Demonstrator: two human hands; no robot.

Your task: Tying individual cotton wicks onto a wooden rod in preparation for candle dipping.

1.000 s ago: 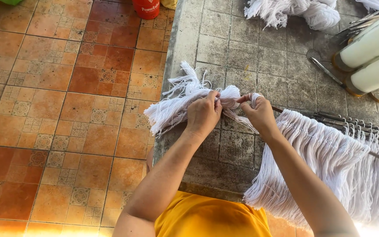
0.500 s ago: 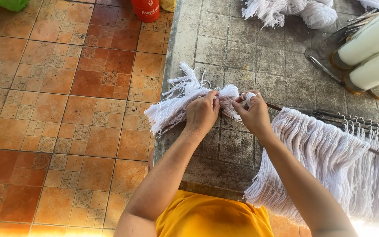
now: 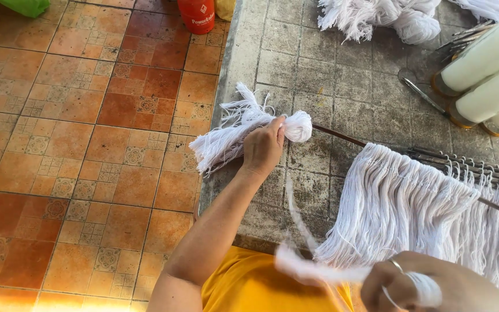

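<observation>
A bundle of white cotton yarn (image 3: 244, 132), folded into a rounded head at one end and fanned into loose strands at the other, lies on the edge of a grey paved slab (image 3: 313, 63), threaded on a thin metal rod (image 3: 342, 136). The left hand (image 3: 263, 150) is clamped around the bundle just below its folded head, pinning it to the rod. The right hand (image 3: 434, 286), low in the frame and blurred, is closed on a tying strand (image 3: 313, 268) that is wound around its fingers and runs up toward the bundle.

The work appears to be at the binding stage: the neck of the bundle is being cinched. Tightening it would seem to call for a firm grip from the left hand and steady tension on the strand.

Further along the same rod hangs a curtain of finished yarn tassels (image 3: 411, 202), close beside the working strand and liable to snag it. Beyond them lie more metal rods (image 3: 469, 164), three white yarn cones (image 3: 486, 75) on their sides and a heap of loose yarn (image 3: 388, 17). A red plastic container (image 3: 200, 14) and a green object (image 3: 27, 6) stand on the terracotta floor tiles (image 3: 88, 144), well apart from the hands.
</observation>
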